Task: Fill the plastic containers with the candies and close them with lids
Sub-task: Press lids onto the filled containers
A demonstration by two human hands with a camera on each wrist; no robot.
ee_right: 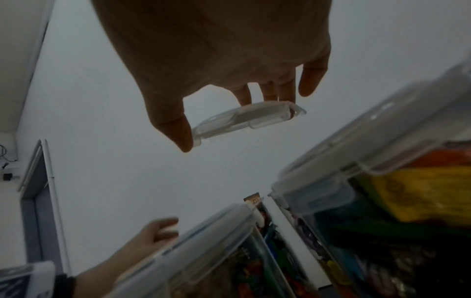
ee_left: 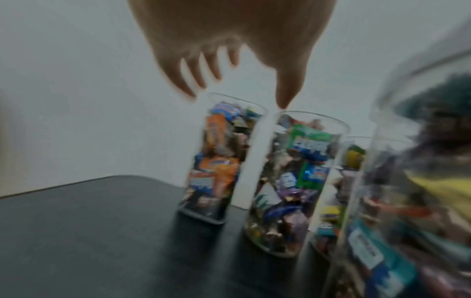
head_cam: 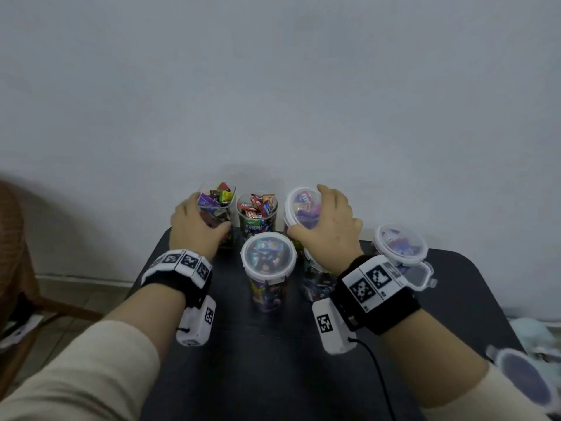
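Observation:
Several clear plastic containers packed with wrapped candies stand on a dark table (head_cam: pixel 273 366). At the back left a square container (head_cam: pixel 217 199) has no lid on it. My left hand (head_cam: pixel 197 223) is beside it, and the straight, spread fingers (ee_left: pixel 190 80) hover just over its rim (ee_left: pixel 211 96). A round container (head_cam: pixel 257 212) next to it is also uncovered. My right hand (head_cam: pixel 306 209) pinches a round clear lid (ee_right: pixel 267 114) between thumb and fingers. It holds the lid tilted above a container that is mostly hidden behind the hand.
A lidded container (head_cam: pixel 268 259) stands front centre, another (head_cam: pixel 399 244) at the right. A loose lid (head_cam: pixel 420 276) lies beside that one, and one more lid (head_cam: pixel 525 381) at the lower right. A wall rises right behind the containers. A brown chair (head_cam: pixel 12 238) stands at the left.

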